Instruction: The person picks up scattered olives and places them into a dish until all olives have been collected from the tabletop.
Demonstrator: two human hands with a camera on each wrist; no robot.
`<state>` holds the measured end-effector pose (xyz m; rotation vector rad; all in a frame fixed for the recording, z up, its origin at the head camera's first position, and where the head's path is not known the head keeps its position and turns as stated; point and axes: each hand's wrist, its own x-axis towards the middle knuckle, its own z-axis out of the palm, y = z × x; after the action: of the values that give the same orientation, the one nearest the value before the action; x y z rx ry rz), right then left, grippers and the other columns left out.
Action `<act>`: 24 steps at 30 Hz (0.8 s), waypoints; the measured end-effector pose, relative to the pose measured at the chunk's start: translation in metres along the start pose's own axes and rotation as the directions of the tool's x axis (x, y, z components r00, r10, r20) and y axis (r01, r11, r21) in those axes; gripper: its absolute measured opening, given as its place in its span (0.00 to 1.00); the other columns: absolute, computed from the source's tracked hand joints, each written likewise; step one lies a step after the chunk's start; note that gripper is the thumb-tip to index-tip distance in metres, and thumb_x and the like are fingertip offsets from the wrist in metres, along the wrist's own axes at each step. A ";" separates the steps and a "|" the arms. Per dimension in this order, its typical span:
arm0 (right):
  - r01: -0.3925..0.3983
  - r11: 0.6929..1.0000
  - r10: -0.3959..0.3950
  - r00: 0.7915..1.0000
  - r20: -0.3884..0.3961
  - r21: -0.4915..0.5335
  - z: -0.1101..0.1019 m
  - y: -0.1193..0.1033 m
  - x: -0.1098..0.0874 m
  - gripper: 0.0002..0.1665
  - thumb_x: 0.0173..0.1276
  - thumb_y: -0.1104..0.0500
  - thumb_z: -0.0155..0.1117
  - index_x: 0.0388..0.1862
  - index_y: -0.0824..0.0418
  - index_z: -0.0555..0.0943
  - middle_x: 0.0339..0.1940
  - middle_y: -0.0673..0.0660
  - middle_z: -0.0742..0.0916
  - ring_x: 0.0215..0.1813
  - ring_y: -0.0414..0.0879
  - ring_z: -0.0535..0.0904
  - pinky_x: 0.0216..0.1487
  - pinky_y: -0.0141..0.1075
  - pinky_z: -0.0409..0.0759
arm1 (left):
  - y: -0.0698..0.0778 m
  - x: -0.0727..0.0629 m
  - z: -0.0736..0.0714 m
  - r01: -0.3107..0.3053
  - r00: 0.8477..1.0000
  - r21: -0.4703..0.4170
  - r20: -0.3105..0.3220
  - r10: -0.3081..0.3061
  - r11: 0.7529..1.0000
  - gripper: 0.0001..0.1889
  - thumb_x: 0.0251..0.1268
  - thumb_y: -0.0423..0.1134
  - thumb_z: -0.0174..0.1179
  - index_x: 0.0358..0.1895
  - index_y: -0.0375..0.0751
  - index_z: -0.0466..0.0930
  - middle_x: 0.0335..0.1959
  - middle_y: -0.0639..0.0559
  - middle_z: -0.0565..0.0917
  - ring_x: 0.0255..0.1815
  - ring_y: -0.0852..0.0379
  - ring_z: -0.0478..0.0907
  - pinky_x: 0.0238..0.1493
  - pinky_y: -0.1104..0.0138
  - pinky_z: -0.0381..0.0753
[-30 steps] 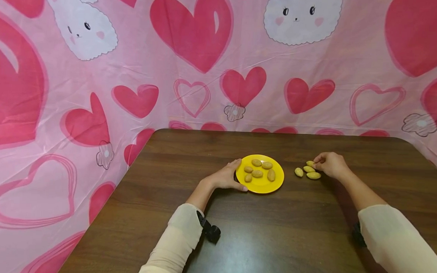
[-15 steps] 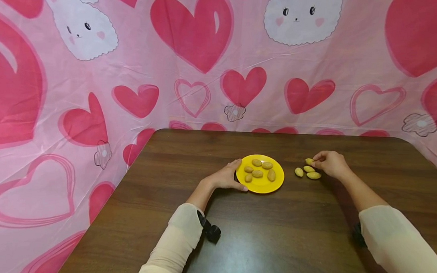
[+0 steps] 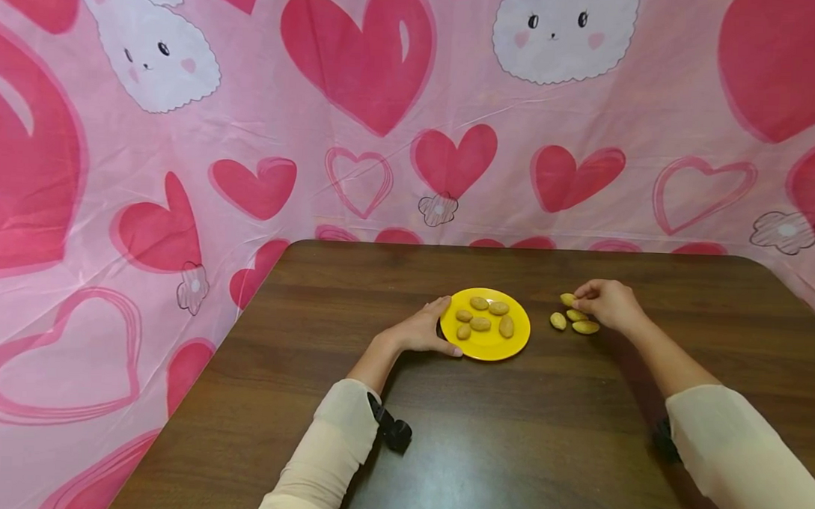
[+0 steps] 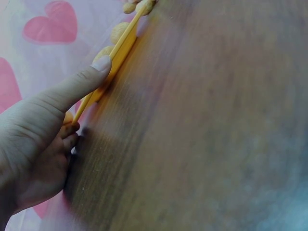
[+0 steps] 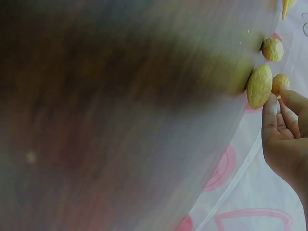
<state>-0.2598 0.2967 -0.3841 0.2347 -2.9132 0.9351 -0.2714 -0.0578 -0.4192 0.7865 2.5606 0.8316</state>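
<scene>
My left hand (image 3: 414, 331) holds the left edge of a round yellow plate (image 3: 486, 351), the thumb on its near rim. In the left wrist view, the thumb rests on the plate's rim (image 4: 126, 37) and other fingertips meet the rim farther along. Several small, brownish, potato-like ovals (image 3: 481, 324) lie on the plate. To its right, my right hand (image 3: 611, 303) pinches a yellow potato-like oval (image 3: 568, 299) at the fingertips. Three more lie close below: one at left (image 3: 558, 321), one in the middle (image 3: 576, 315) and a pointed one nearest me (image 3: 585, 327).
The brown wooden table (image 3: 509, 430) reaches back to a pink cloth (image 3: 376, 178) printed with hearts and animal faces. A black wrist camera (image 3: 396, 434) hangs by the left sleeve (image 3: 334, 439); the right sleeve (image 3: 731, 430) crosses the table's right side.
My right hand has moved slightly left, and the pinched oval has shifted left with it, standing above the other three. My left hand and the plate have kept their place.
</scene>
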 end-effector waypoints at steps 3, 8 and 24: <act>0.002 1.000 -0.002 1.000 0.005 0.027 0.001 -0.002 0.000 0.12 0.60 0.61 0.65 0.38 0.70 0.80 0.31 0.60 0.85 0.28 0.44 0.80 0.30 0.35 0.76 | 0.000 0.000 0.000 -0.001 1.000 -0.001 -0.001 0.001 1.000 0.57 0.46 0.58 0.68 0.74 0.42 0.40 0.74 0.50 0.45 0.73 0.50 0.39 0.69 0.59 0.42; 0.008 0.999 -0.009 1.000 0.005 0.035 0.003 -0.006 0.000 0.13 0.61 0.60 0.65 0.38 0.70 0.80 0.31 0.60 0.85 0.28 0.43 0.79 0.27 0.34 0.75 | -0.001 0.000 0.000 -0.006 1.000 -0.002 -0.003 0.006 1.000 0.57 0.45 0.58 0.68 0.74 0.42 0.40 0.74 0.50 0.45 0.73 0.50 0.39 0.69 0.60 0.42; 0.008 0.999 -0.010 0.999 0.034 0.037 0.008 -0.024 -0.001 0.15 0.62 0.56 0.65 0.41 0.68 0.80 0.35 0.61 0.85 0.36 0.51 0.77 0.35 0.37 0.73 | 0.000 0.000 0.000 0.002 1.000 0.003 0.002 -0.002 1.000 0.57 0.46 0.58 0.68 0.74 0.41 0.40 0.74 0.50 0.44 0.73 0.50 0.39 0.69 0.59 0.43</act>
<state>-0.2550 0.2733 -0.3772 0.2684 -2.9253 0.9938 -0.2718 -0.0578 -0.4192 0.7852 2.5607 0.8258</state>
